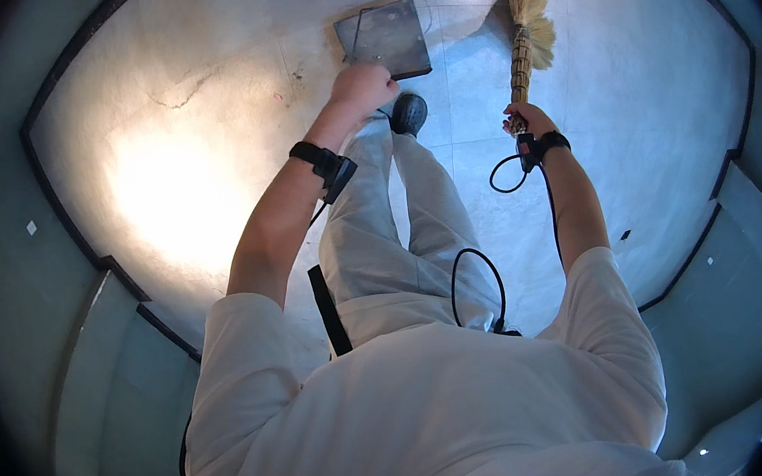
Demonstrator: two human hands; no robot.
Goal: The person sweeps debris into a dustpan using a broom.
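My left hand is closed in a fist at the near edge of a dark, square metal dustpan. The grip itself is hidden inside the fist, and a thin bent rod crosses the pan's left part. To the right, my right hand grasps the lower end of a straw hand broom. Its bound handle points away from me, and its pale bristles fan out at the far end over the floor. The broom is apart from the dustpan, to its right.
Pale floor tiles spread around me, with dark dirt specks and a pink scrap left of the dustpan. A black shoe stands just below the pan. Dark skirting edges the walls. Black cables hang by my body.
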